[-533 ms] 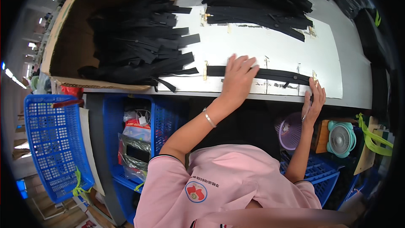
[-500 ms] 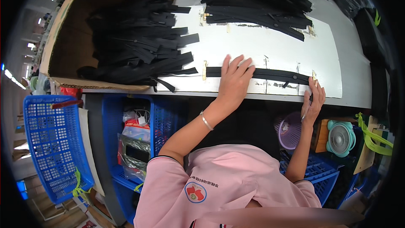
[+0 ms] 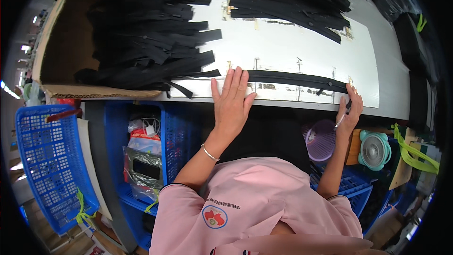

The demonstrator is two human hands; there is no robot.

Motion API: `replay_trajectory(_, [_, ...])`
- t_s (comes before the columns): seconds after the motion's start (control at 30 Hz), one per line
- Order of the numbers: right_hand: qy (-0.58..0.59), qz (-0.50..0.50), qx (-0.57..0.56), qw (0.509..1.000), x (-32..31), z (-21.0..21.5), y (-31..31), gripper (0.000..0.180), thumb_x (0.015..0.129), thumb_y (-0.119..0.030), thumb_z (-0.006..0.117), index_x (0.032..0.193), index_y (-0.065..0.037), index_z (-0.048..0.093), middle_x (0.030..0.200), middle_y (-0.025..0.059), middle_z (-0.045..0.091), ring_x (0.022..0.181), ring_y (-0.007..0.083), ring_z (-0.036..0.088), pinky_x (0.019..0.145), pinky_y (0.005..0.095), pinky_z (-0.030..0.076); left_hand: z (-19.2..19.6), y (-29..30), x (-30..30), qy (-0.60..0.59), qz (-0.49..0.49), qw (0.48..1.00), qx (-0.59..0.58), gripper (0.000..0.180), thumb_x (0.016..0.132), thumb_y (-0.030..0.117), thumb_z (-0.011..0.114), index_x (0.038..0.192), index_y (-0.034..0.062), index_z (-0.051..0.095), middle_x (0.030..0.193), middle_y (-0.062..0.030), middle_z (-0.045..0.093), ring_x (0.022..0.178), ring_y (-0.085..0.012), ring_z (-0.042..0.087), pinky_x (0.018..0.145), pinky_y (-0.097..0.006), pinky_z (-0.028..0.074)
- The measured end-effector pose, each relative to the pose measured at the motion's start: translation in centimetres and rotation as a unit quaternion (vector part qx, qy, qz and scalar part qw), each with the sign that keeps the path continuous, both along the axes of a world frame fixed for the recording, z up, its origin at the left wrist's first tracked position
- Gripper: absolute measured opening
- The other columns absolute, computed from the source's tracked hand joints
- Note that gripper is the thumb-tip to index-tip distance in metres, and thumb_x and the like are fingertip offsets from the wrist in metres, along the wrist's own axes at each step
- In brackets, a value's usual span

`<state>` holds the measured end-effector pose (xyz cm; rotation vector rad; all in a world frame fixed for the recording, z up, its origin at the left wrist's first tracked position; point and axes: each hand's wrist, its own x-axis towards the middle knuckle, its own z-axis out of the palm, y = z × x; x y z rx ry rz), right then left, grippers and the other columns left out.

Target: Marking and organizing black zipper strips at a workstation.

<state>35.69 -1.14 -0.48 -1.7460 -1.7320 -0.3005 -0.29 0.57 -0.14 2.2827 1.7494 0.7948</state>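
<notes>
A long black zipper (image 3: 292, 78) with a small pull lies across the white marked board (image 3: 283, 49), along its near edge. My left hand (image 3: 232, 99) rests flat over the zipper's left end, fingers stretched out, hiding that end. At the right end, the fingertips of my right hand (image 3: 350, 108) touch the zipper beside a tape mark. A slim pen (image 3: 339, 121) is tucked in that same hand, partly covered by the fingers. Beyond, a pile of similar black strips (image 3: 288, 0) lies at the far side of the board.
On the left, a cardboard box (image 3: 52, 52) on its side holds many black strips (image 3: 151, 42) spilling onto the board. Below the table are blue crates (image 3: 52, 160), a purple basket (image 3: 321, 139) and a small turquoise fan (image 3: 375, 151). Black plastic bags (image 3: 396, 0) stand at the far right.
My left hand has slid left along the zipper, from its middle to its left end. My right hand stays at the right end with the pen. The view has shifted slightly.
</notes>
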Motion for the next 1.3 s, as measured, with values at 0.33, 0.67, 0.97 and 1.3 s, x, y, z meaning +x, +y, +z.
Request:
replay_trajectory(0.33, [0.419,0.224,-0.150,0.867,-15.1,5.1,5.4,0.023,0.106,-0.015,0.057,0.118,0.000,0.071,0.106,0.0088,0.075,0.092,0.0126,0.068,0.078,0.0249,0.053,-0.1,0.0,0.1,0.018,0.017,1.000,0.000,0.065,0.096,0.033,0.069,0.152,0.0060,0.048,0.158,-0.0125,0.047,0.151,-0.0286,0.037,0.124,-0.061,0.012])
replay_trajectory(0.67, [0.371,0.243,-0.208,0.871,-18.9,1.7,8.2,0.021,0.101,-0.011,0.064,0.099,0.007,0.074,0.100,0.0074,0.075,0.077,0.0105,0.067,0.068,0.0237,0.051,0.1,-0.1,0.4,0.013,0.019,1.000,-0.011,0.070,0.094,0.038,0.070,0.152,0.0057,0.047,0.160,-0.0126,0.044,0.152,-0.0294,0.035,0.123,-0.060,0.013])
replay_trajectory(0.97, [0.343,0.230,-0.233,0.880,-19.3,2.2,8.0,0.021,0.102,-0.012,0.064,0.098,0.006,0.075,0.102,0.0078,0.075,0.079,0.0123,0.070,0.069,0.0246,0.054,0.2,0.0,0.4,0.015,0.019,1.000,-0.014,0.072,0.094,0.040,0.071,0.152,0.0061,0.047,0.159,-0.0120,0.045,0.152,-0.0299,0.034,0.122,-0.060,0.012])
replay_trajectory(1.3, [0.358,0.301,-0.231,0.853,-18.5,2.0,7.8,0.022,0.100,-0.011,0.063,0.092,0.006,0.073,0.086,0.0049,0.074,0.068,0.0092,0.064,0.062,0.0237,0.049,0.2,0.0,0.4,0.019,0.019,0.999,-0.018,0.072,0.093,0.040,0.071,0.153,0.0078,0.047,0.159,-0.0112,0.046,0.152,-0.0295,0.034,0.122,-0.059,0.013])
